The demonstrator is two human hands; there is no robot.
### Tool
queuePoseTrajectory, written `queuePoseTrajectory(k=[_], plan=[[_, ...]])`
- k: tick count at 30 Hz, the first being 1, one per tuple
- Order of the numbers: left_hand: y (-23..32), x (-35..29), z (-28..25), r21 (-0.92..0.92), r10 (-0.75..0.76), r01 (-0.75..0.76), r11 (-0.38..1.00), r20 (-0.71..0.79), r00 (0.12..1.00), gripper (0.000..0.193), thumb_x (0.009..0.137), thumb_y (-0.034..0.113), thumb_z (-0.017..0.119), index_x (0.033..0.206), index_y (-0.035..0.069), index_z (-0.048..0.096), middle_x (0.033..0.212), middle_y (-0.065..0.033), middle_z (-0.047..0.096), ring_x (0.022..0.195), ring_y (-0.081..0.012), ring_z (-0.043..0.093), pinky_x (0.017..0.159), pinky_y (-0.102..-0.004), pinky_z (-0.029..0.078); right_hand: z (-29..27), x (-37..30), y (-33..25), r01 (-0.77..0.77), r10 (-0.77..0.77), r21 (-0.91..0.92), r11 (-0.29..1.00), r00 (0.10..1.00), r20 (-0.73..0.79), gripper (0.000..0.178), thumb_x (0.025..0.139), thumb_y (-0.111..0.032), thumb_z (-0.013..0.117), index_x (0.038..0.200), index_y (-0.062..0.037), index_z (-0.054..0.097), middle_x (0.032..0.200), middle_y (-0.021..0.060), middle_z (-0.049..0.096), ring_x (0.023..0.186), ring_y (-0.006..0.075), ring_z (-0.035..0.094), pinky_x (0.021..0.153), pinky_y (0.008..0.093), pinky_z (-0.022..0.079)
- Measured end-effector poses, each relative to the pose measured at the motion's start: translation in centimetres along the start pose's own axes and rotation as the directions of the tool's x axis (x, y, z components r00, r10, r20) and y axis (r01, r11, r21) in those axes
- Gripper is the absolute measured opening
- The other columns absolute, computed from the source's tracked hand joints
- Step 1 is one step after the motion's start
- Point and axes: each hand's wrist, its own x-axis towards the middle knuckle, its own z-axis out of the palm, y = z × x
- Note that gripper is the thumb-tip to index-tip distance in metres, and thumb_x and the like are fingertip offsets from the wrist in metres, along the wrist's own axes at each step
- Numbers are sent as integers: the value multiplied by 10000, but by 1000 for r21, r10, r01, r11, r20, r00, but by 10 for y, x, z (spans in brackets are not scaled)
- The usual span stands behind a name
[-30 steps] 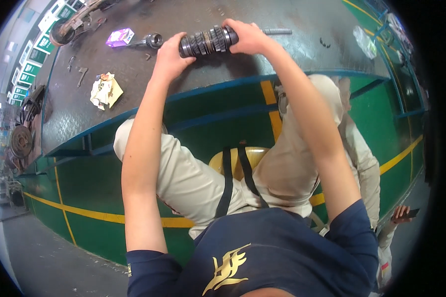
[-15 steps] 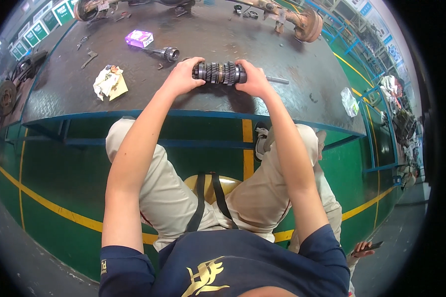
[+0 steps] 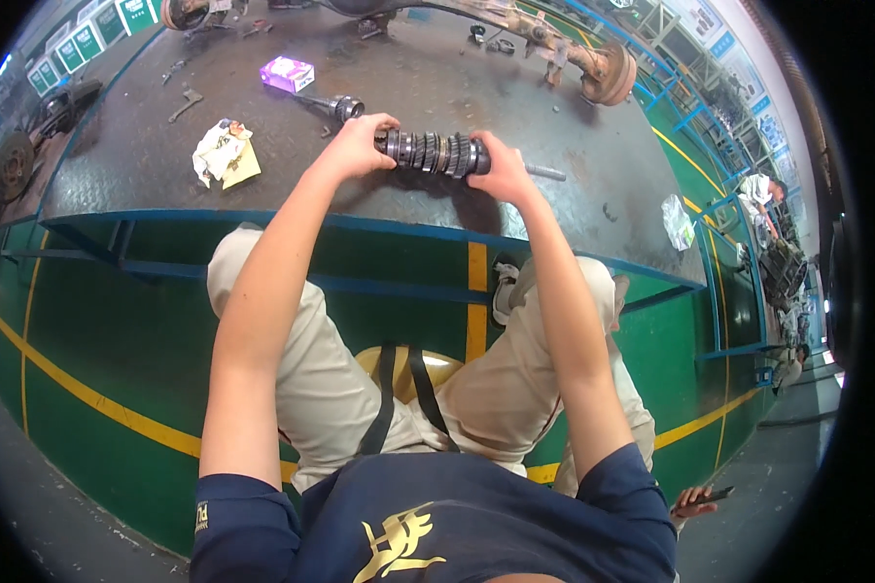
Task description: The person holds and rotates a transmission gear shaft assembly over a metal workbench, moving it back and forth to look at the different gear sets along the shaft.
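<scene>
A gearbox shaft (image 3: 432, 154) with several dark toothed gears lies crosswise near the front of the metal-topped workbench (image 3: 306, 189). My left hand (image 3: 362, 144) is closed round its left end. At the other end of the gear stack, my right hand (image 3: 501, 167) grips with thumb and fingers on either side. The bare, thinner end of the shaft sticks out to the right past that hand. Just beyond my left hand lies a shorter shaft with a gear head (image 3: 343, 108).
A purple box (image 3: 288, 74) and a wrench-like tool (image 3: 186, 104) lie farther back. Crumpled paper (image 3: 226, 154) is at the left, a clear plastic bag (image 3: 678, 222) at the right edge. A rusty axle (image 3: 515, 21) spans the far side. Another person's hand (image 3: 692, 502) holds a dark phone-like object.
The view has shifted slightly. The gear shaft now slants a little, its right end lower in the picture. Both hands keep their hold on it.
</scene>
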Motion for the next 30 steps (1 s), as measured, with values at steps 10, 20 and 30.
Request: queuePoseTrajectory(k=[10, 20, 30], plan=[[-3, 9, 3, 68, 28, -30, 997, 34, 999, 676, 646, 75, 810, 1269, 23, 552, 1210, -187, 625, 1093, -283, 626, 956, -369, 493, 4, 2, 9, 1, -1, 20, 1000, 1000, -16, 701, 633, -190, 752, 1282, -109, 499, 1210, 152, 620, 1165, 328, 562, 1041, 399, 342], [9, 16, 25, 250, 0, 2, 968, -8, 1000, 657, 656, 324, 768, 1211, 16, 598, 1149, -253, 614, 1113, -382, 579, 992, -431, 460, -5, -5, -3, 66, -63, 24, 998, 992, -112, 650, 638, -116, 716, 1259, -111, 527, 1144, 189, 651, 1105, 397, 604, 955, 447, 471], [0, 2, 23, 135, -86, 82, 987, 22, 996, 711, 681, 211, 761, 1317, 65, 477, 1213, -242, 537, 1151, -393, 541, 1002, -418, 448, 4, -3, 1, 68, -54, 125, 990, 992, -111, 656, 603, -58, 676, 1238, -109, 521, 1008, 170, 655, 985, 378, 624, 915, 422, 469]])
